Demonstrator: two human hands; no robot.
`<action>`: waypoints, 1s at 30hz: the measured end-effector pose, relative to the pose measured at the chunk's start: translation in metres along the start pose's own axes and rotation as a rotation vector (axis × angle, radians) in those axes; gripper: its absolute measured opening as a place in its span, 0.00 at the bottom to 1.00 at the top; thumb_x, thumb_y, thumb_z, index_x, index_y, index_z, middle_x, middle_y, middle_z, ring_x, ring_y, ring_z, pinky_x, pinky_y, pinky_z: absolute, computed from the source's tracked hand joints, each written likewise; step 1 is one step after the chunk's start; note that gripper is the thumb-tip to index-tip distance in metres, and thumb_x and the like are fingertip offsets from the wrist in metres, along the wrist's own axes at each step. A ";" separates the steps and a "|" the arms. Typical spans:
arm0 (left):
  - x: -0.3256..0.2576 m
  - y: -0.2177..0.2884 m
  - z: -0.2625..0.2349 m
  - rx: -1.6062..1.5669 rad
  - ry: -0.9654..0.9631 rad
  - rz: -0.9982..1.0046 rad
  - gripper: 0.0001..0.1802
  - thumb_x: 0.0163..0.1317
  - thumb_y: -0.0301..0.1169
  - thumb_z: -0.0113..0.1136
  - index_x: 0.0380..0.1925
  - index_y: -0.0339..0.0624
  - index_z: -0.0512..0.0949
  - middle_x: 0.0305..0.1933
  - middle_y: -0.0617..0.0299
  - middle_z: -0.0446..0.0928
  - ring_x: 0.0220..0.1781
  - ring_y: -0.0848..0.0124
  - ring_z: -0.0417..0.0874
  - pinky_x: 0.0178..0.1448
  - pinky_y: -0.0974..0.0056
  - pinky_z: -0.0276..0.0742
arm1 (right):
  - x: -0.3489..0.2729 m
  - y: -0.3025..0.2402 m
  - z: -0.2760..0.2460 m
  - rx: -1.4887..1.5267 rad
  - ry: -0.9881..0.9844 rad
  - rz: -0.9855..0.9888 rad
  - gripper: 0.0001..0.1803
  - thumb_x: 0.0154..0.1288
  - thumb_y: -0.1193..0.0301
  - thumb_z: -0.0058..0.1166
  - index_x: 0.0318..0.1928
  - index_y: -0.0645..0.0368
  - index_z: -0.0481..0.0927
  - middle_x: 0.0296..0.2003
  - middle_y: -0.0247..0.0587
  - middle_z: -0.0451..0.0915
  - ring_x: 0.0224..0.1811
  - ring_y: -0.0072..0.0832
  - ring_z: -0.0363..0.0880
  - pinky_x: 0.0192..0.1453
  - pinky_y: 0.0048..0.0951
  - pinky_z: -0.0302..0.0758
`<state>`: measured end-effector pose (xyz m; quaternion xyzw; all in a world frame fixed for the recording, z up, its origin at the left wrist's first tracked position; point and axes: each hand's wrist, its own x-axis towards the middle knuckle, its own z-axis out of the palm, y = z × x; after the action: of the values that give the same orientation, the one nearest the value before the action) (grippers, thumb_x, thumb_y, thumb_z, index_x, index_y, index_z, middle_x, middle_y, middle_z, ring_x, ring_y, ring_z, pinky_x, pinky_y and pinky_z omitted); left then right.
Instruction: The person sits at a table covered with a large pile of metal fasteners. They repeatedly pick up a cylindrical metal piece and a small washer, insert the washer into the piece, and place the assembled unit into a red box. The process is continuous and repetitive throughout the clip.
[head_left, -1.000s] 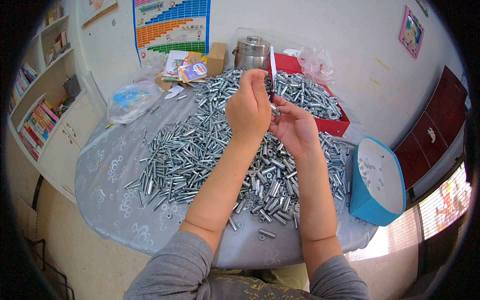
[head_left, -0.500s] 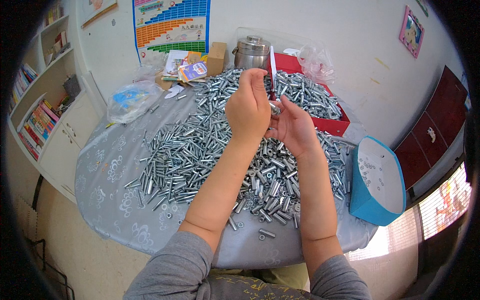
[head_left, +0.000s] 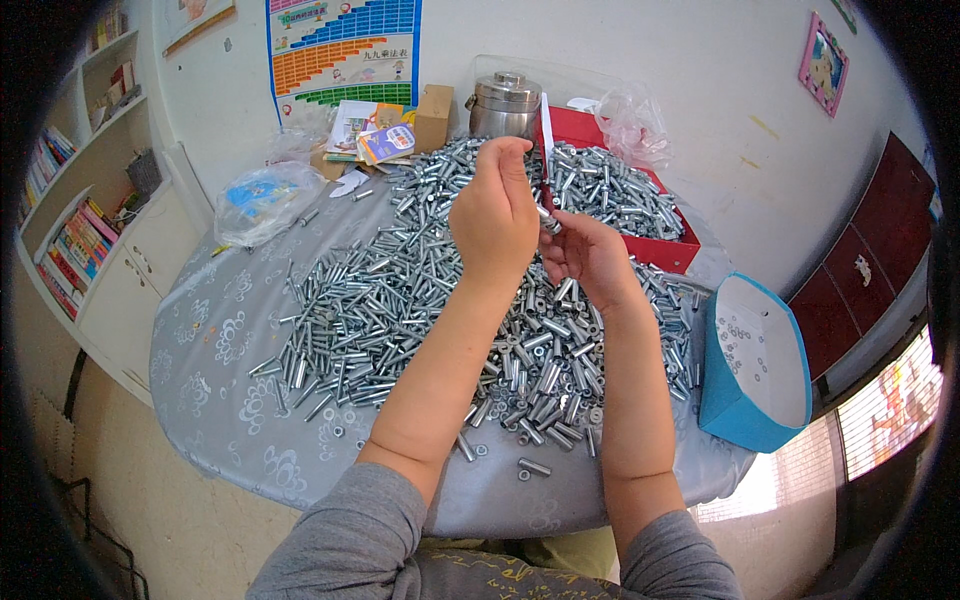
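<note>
We pinch a long silver bolt (head_left: 545, 135) upright in our closed left hand (head_left: 495, 215), while the curled fingers of our right hand (head_left: 588, 255) grip a small metal piece at its lower end, above the heap of metal sleeves (head_left: 400, 300) on the round table (head_left: 215, 400).

Round table (head_left: 230, 400) under a grey cloth patterned with pale swirls. Spread across its middle: heap of silver metal sleeves and bolts (head_left: 400, 300). At far edge: red shallow tray (head_left: 660, 250) filled with the same parts, steel lidded canister (head_left: 505, 103), brown cardboard box (head_left: 433, 117), stack of coloured booklets (head_left: 370, 135). At left: clear plastic bag (head_left: 265, 200). At right rim: blue box with white lining (head_left: 755, 365).
</note>
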<state>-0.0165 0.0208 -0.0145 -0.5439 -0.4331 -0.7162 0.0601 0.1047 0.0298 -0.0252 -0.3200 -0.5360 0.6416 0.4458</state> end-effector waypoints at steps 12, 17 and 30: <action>-0.002 0.003 0.001 0.001 -0.020 -0.033 0.16 0.69 0.40 0.38 0.36 0.44 0.75 0.19 0.56 0.74 0.20 0.60 0.75 0.25 0.58 0.67 | 0.003 -0.001 -0.002 -0.024 -0.063 0.050 0.21 0.68 0.51 0.40 0.26 0.54 0.67 0.16 0.25 0.61 0.13 0.15 0.54 0.16 0.20 0.47; -0.002 -0.003 0.003 0.022 -0.008 -0.002 0.14 0.68 0.40 0.39 0.36 0.46 0.74 0.18 0.55 0.76 0.20 0.54 0.78 0.23 0.54 0.68 | 0.001 0.000 0.012 -0.053 0.109 -0.023 0.21 0.67 0.52 0.40 0.26 0.55 0.68 0.16 0.27 0.64 0.12 0.17 0.58 0.15 0.20 0.54; -0.002 -0.004 0.003 0.051 -0.018 0.017 0.13 0.68 0.39 0.39 0.37 0.47 0.74 0.18 0.55 0.76 0.20 0.54 0.78 0.22 0.53 0.68 | 0.001 -0.004 -0.003 -0.327 0.022 -0.093 0.20 0.65 0.55 0.42 0.21 0.55 0.68 0.15 0.29 0.66 0.13 0.19 0.64 0.18 0.21 0.62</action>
<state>-0.0161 0.0243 -0.0182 -0.5523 -0.4472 -0.6995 0.0760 0.1075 0.0324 -0.0223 -0.3703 -0.6426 0.5209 0.4226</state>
